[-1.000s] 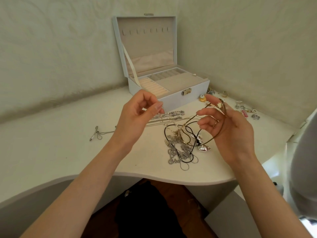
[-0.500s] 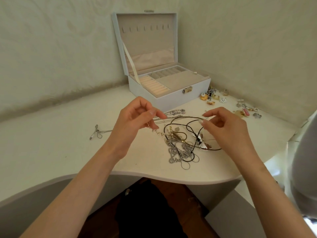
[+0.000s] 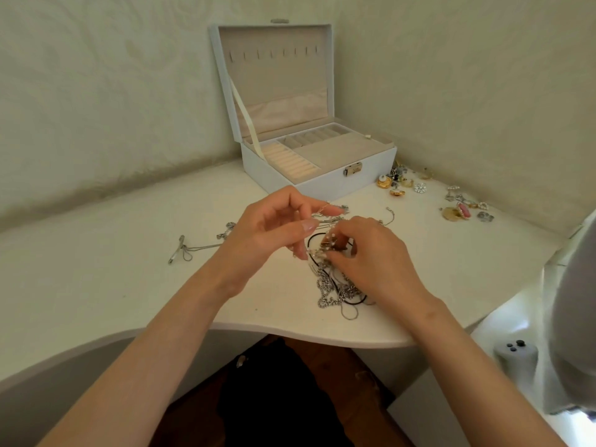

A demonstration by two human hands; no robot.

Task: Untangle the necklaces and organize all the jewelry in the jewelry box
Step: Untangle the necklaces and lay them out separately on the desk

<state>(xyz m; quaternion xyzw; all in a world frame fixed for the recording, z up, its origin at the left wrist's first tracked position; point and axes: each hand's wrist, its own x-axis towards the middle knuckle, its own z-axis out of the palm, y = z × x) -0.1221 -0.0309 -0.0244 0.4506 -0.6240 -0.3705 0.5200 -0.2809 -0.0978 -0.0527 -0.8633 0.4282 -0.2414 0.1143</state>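
Where the white tabletop (image 3: 96, 279) curves toward the camera, a tangle of necklaces (image 3: 332, 290) lies in a small heap, a little in front of the jewelry box. The heap mixes silver link chains, a black cord (image 3: 310, 245) and a strand with small pale beads (image 3: 326, 250). The right hand (image 3: 374, 256) is lowered onto the top of the heap, its fingers curled down and gripping into the knot near the beads. The left hand (image 3: 267, 233) is raised just beside it, thumb and forefinger pinching a fine chain (image 3: 322, 208) that runs off toward the heap; its other fingers are loosely curled. The two hands almost touch.

To the left, apart from the heap, a thin silver necklace (image 3: 185, 251) lies stretched on the tabletop, one end hidden behind the left hand.

Behind the hands, in the corner where two pale walls meet, the white jewelry box (image 3: 371, 167) stands open. Its lid (image 3: 277, 75) is upright, lined in beige, with a row of small hooks near the top and a gathered pocket below. The tray holds ring rolls on the left and small compartments at the back.

Right of the box, gold and silver earrings (image 3: 400, 182) are scattered on the tabletop. Farther right lies a second cluster of small pieces (image 3: 464, 209), one with a pink stone.
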